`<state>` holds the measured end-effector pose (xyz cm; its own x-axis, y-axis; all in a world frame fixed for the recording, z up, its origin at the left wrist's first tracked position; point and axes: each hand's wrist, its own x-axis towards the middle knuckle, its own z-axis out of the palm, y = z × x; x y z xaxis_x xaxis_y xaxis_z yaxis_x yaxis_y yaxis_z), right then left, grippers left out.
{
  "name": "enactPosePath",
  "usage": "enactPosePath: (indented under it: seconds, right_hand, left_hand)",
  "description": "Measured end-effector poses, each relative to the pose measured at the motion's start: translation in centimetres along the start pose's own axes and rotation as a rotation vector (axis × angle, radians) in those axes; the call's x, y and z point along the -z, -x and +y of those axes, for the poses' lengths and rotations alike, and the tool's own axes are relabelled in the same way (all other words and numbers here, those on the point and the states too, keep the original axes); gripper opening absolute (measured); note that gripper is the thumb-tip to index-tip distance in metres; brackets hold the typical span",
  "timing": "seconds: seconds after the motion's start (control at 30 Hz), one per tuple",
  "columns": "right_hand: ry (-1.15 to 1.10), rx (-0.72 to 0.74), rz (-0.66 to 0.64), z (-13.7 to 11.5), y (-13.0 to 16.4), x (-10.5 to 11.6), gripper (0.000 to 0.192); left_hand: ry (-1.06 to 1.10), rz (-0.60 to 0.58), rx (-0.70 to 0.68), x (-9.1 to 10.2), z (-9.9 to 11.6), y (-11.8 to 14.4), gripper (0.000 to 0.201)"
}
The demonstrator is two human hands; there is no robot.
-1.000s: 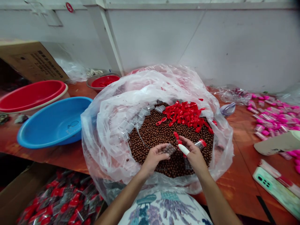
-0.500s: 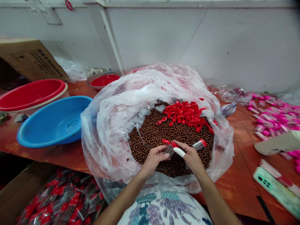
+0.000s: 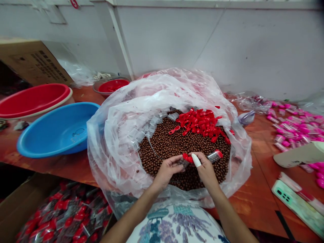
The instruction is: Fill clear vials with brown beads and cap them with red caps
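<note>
My left hand [image 3: 167, 171] is closed around a small clear container [image 3: 183, 162] with brown balls inside. At its top is a red cap [image 3: 187, 157], pinched by my right hand [image 3: 204, 167], whose thumb has a white cover. Beside my right fingers lies a second filled container [image 3: 214, 156] with a red end; whether that hand touches it I cannot tell. Both hands are over a heap of brown balls [image 3: 162, 141] in a large clear plastic bag [image 3: 111, 111]. Red scoop-shaped pieces [image 3: 199, 121] are piled on the heap's far side, with empty clear containers [image 3: 144, 130] at its left.
On the left stand a blue basin [image 3: 58, 131] and a red basin [image 3: 32, 99]. Below them, a carton holds many red-capped containers [image 3: 73, 216]. At right are pink-capped tubes [image 3: 296, 125], a scoop [image 3: 246, 117], a beige cylinder [image 3: 298, 155] and a phone [image 3: 296, 202].
The red cap has turned on the container's top, and its scoop-shaped end no longer sticks out to the left. My right thumb has lifted from lying across the container to pointing up.
</note>
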<state>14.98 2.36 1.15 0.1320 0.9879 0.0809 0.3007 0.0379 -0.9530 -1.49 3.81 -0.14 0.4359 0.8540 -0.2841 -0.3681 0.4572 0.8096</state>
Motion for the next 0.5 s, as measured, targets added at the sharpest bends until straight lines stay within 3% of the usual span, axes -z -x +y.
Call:
enactPosePath:
  seconds: [0.1,0.27,0.4,0.5]
  right_hand:
    - [0.105,0.090,0.100,0.3,0.4,-0.7,0.026]
    - [0.355,0.320,0.014,0.8,1.1,-1.1,0.030]
    - [0.490,0.407,0.052,1.2,1.4,-1.3,0.035]
    - [0.544,0.510,0.000,1.5,1.6,-1.6,0.038]
  left_hand:
    - [0.016,0.020,-0.002,-0.3,-0.1,0.1,0.044]
    - [0.063,0.051,-0.060,-0.7,-0.3,0.4,0.033]
    - [0.098,0.062,-0.059,-1.0,-0.5,0.6,0.036]
    - [0.142,0.116,-0.065,-1.2,-0.8,0.5,0.036]
